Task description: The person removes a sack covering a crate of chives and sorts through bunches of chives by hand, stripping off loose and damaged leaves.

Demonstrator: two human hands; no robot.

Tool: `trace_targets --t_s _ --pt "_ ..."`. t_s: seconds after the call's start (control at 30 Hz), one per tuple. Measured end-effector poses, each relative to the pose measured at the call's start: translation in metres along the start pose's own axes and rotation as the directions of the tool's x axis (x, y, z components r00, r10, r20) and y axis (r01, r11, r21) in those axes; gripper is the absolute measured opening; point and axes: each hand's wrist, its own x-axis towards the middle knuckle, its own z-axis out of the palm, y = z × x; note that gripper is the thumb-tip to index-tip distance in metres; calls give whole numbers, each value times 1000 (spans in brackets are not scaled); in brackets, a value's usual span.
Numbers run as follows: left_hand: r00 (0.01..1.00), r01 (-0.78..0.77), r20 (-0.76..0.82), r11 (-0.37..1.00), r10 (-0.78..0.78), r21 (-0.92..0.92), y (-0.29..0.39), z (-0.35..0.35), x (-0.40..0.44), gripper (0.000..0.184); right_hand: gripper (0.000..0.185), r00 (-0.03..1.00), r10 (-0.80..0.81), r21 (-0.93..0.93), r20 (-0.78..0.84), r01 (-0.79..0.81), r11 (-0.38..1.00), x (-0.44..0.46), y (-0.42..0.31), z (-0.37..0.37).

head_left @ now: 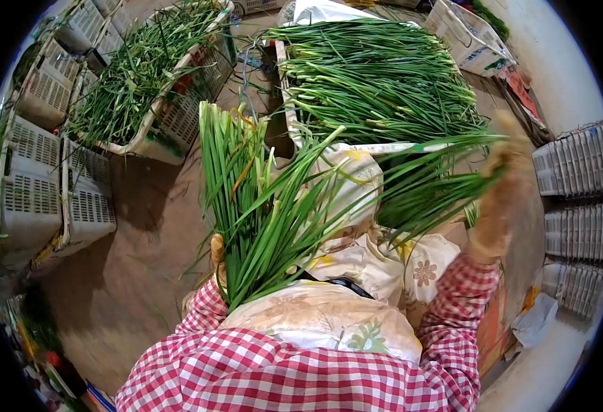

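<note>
My left hand (218, 251) is closed around the lower part of a thick bunch of garlic chives (240, 199), held upright against my lap. Pale cut ends show at its top, and some green blades fan out to the right. My right hand (497, 189), smeared by motion, is out to the right, gripping a smaller bunch of garlic chives (432, 189) whose blades trail left over my lap. In front of me, a crate (283, 86) is heaped with garlic chives (377, 82) laid sideways in neat rows.
At the upper left, another crate (147, 130) overflows with loose, messy chives and trimmings (137, 69). White slatted crates (30, 185) stand stacked along the left. More crates (573, 161) line the right wall. A white basket (468, 41) stands at the back right. Bits of leaf lie on the floor (130, 275).
</note>
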Motion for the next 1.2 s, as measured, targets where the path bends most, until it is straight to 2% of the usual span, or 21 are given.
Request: trace_targets --t_s 0.07,0.1,0.17,0.23,0.27,0.3,0.4,0.47,0.63,0.7,0.73,0.77,0.8,0.87,0.9,0.93,0.97,1.03,1.1,1.13,1.2 --pt "1000 -3 1 1000 3 -3 0 -1 0 83 32 911 -279 -177 -305 233 956 22 -15 -18" --pt "1000 -1 6 1000 1 -3 0 0 0 82 32 909 -283 -180 -306 237 955 23 -16 -16" --pt "1000 11 20 1000 -11 0 -1 3 3 82 30 742 -594 -282 -311 526 803 24 -13 -14" --pt "999 30 40 1000 -30 4 -2 6 6 82 27 695 -715 -836 77 436 333 8 43 -28" --pt "998 32 49 999 -32 8 -3 8 7 82 27 925 -372 -551 80 352 756 -10 27 -3" --pt "998 42 55 999 -43 12 -2 8 8 82 26 970 3 -199 245 47 979 -30 8 30" --pt "996 53 66 998 -54 19 -4 9 8 82 30 676 525 -171 517 -519 837 -59 26 63" --pt "995 61 72 998 -63 25 -5 9 6 82 33 520 538 -68 663 -674 736 -65 12 77" --pt "991 90 95 996 -92 28 -7 9 6 81 20 568 603 103 561 -770 629 -64 9 83" --pt "990 91 103 996 -92 21 -6 8 6 81 15 749 517 369 414 -657 658 -48 16 68" --pt "991 86 104 996 -87 16 -6 7 4 81 17 796 371 470 478 -589 657 -27 20 45" --pt "991 82 103 997 -83 9 -5 6 3 81 24 892 354 501 281 -450 739 -12 18 27" --pt "992 79 104 997 -78 0 -5 4 1 81 26 996 73 159 58 -81 984 -2 20 11" --pt "991 79 108 997 -77 -17 -5 3 1 81 28 989 -128 106 -68 135 985 20 12 -27" --pt "992 68 107 998 -67 -6 -5 6 3 80 29 998 42 467 -39 -19 884 28 2 -40" --pt "993 57 105 998 -58 6 -5 8 5 79 29 998 37 463 -44 -12 886 28 4 -41" --pt "995 34 96 999 -37 29 -5 12 6 78 29 937 -292 -189 -190 257 948 27 9 -41" --pt "998 -7 57 999 5 39 -6 18 6 77 31 845 -534 -633 -26 400 663 14 -6 -6" --pt "999 -45 -11 995 46 93 -10 5 -3 79 32 979 49 -219 200 -4 976 -8 0 5" --pt "999 -37 16 993 36 115 -9 10 -3 82 32 889 172 -163 424 -112 980 -13 7 13" --pt "987 19 155 991 -39 131 -8 30 6 88 36 618 539 -125 572 -584 802 -38 20 38"
